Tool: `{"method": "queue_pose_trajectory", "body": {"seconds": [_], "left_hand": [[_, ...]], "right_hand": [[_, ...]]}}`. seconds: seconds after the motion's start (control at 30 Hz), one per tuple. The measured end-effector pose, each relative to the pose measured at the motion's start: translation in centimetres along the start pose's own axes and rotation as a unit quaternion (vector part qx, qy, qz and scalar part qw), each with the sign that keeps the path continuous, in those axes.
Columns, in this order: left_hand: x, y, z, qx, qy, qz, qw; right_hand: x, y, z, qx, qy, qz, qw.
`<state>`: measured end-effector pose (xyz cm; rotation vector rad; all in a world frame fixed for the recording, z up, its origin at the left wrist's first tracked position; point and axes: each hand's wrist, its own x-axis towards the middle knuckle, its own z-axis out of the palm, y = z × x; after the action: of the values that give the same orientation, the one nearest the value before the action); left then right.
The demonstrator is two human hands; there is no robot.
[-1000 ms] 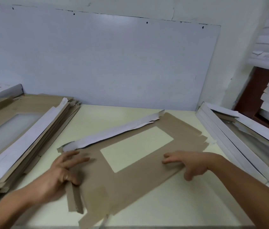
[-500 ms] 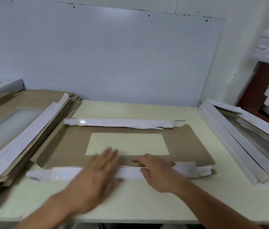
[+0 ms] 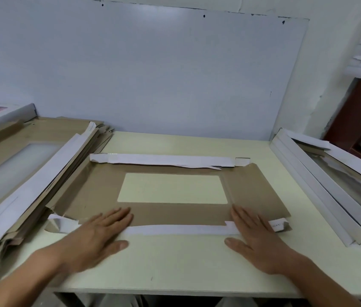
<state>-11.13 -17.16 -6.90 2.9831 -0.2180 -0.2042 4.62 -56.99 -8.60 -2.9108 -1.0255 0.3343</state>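
A flat brown cardboard blank (image 3: 252, 189) with a rectangular window cut out of its middle lies on the pale cream bench (image 3: 175, 264) straight in front of me, its long sides running left to right. The bench top shows through the window. A far white flap (image 3: 166, 160) is folded along its back edge and a near white flap (image 3: 179, 229) along the edge closest to me.

My left hand (image 3: 95, 238) lies flat across the left part of the near flap, fingers straight, fingertips on the brown panel below the window, thumb out on the bench. My right hand (image 3: 257, 240) lies the same way across the right part of that flap. The two hands are well apart, both spread and pressing down, gripping nothing.

On my left a stack of brown cardboard blanks (image 3: 48, 129) sits just beside the blank. On my right is a pile of white folded boxes (image 3: 308, 178). A large white board (image 3: 153, 74) stands against the wall behind the bench.
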Motion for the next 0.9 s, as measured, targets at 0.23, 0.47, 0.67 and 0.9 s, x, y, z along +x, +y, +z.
{"method": "queue_pose_trajectory", "body": {"seconds": [0.23,0.47,0.67,0.9], "left_hand": [[-0.7,-1.1,-1.4,0.107,0.198,0.109,0.968],[0.3,-1.9,-1.8,0.012,0.228,0.029,0.973],[3.6,-0.8,-0.3,0.035,0.188,-0.099,0.977],[6.9,3.9,1.1,0.058,0.154,-0.102,0.981]], "right_hand": [[-1.5,0.1,-0.5,0.059,0.244,-0.023,0.968],[0.0,0.0,-2.2,0.085,0.226,-0.049,0.969],[1.8,-0.9,-3.3,0.115,0.164,0.022,0.979],[3.5,-4.3,-1.7,-0.045,0.098,-0.002,0.994]]}}
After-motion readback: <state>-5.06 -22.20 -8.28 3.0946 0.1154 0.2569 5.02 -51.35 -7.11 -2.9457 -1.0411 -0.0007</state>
